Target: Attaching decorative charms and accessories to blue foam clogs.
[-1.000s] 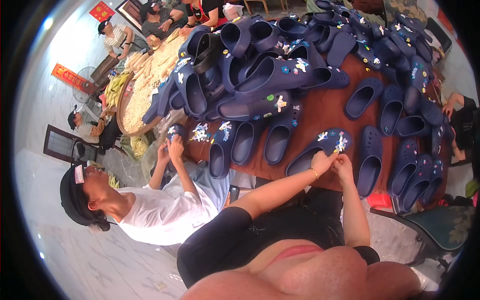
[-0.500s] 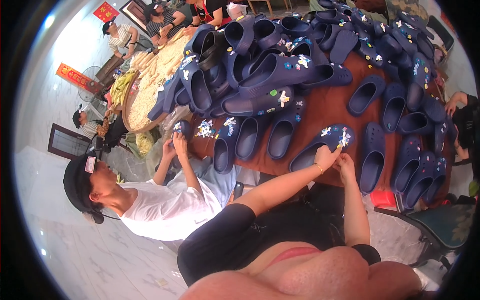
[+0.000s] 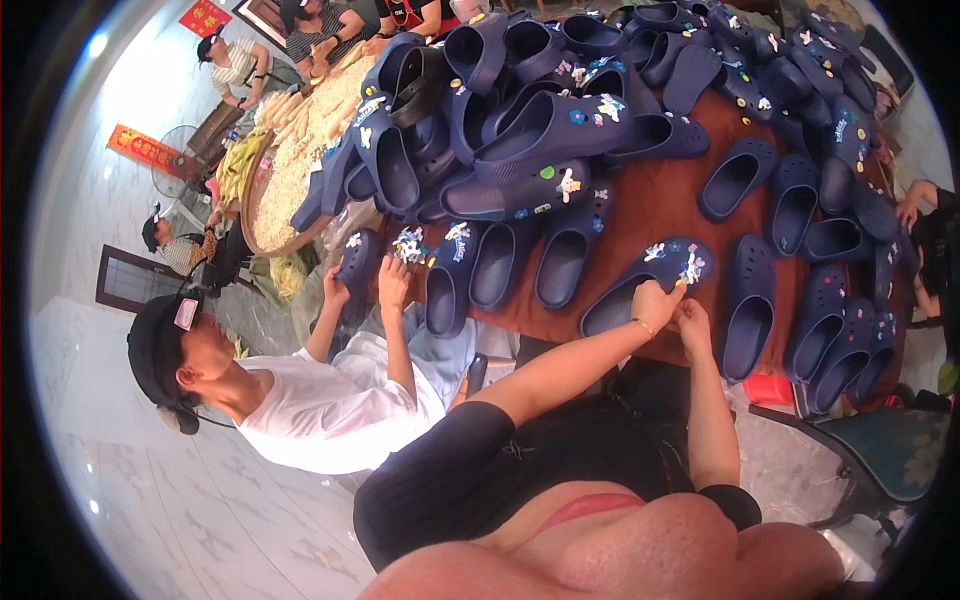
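Observation:
A navy clog [image 3: 612,304] with white and blue charms on its toe lies in front of me on the brown tablecloth [image 3: 660,225]. My left hand [image 3: 655,305], with a thin bracelet at the wrist, grips the near side of this clog close to the toe. Right beside it, my right hand [image 3: 692,328] has its fingers pinched together at the clog's near edge. What those fingertips hold is hidden or too small to make out. Just right of my hands stands another navy clog [image 3: 748,310] without charms on its toe.
A big heap of navy clogs [image 3: 545,135] covers the far side. On my left a co-worker in white holds a clog [image 3: 356,275] and reaches to a small pile of charms [image 3: 410,245]. A round tray of pale kernels [image 3: 285,195] stands beyond. At right is a chair [image 3: 885,455].
The co-worker's one hand has moved right from their clog to the charm pile, and their clog shows more fully. My hands stay at the same clog, nearly unmoved.

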Motion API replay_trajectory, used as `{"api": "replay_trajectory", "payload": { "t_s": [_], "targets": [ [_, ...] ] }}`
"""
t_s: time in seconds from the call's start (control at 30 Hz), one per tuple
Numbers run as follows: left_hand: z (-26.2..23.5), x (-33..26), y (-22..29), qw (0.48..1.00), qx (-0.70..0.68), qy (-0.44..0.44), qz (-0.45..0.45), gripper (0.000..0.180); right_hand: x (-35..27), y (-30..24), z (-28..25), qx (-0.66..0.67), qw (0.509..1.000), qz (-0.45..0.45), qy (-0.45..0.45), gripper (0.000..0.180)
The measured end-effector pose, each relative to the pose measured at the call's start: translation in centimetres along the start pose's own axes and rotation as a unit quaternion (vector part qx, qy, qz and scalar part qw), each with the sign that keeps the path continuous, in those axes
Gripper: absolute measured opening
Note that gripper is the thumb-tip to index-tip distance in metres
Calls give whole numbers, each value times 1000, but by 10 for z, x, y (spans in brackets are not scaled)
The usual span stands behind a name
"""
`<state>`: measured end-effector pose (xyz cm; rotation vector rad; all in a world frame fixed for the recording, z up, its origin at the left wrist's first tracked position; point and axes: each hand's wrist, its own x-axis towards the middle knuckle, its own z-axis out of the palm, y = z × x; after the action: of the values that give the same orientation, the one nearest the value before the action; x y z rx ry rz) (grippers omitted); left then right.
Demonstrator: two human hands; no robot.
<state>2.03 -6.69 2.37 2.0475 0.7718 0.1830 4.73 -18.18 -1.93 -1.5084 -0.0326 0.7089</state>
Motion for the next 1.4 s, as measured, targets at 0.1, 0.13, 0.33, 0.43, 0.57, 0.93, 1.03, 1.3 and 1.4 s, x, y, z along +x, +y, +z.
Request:
{"api": "replay_trajectory", "payload": {
  "t_s": [0.1, 0.13, 0.33, 0.43, 0.57, 0.93, 1.03, 1.3, 1.4],
  "targets": [
    [5, 2, -7, 999, -31, 22, 27, 58, 4, 4, -2, 3, 1000, -2, 1, 7],
    [5, 2, -6, 999, -32, 21, 27, 58, 3, 4, -2, 1, 1000, -2, 1, 7],
    [-1, 2, -6, 999, -38, -10, 14, 56, 0, -17, -8, 210, 975, 72, 3, 27],
    [-4, 6, -7, 993, -103, -52, 10, 56, 2, -23, -8, 154, 983, 104, 13, 33],
    [-16, 10, 3, 977, -170, -121, -37, 54, 9, -17, -18, 108, 988, 106, -33, 34],
    [4, 13, -6, 1000, 9, -4, 0, 51, 8, -17, -12, 68, 991, 103, -47, 28],
    [2, 10, 2, 998, 21, -29, -49, 47, 9, -16, -12, 62, 991, 109, -38, 29],
    [-3, 11, 5, 999, 33, -16, -32, 47, 7, -19, -7, 58, 994, 88, -21, 29],
    [-6, 9, 2, 999, -6, -39, -26, 54, 11, -11, -9, 64, 993, 91, -29, 31]
  ]
}}
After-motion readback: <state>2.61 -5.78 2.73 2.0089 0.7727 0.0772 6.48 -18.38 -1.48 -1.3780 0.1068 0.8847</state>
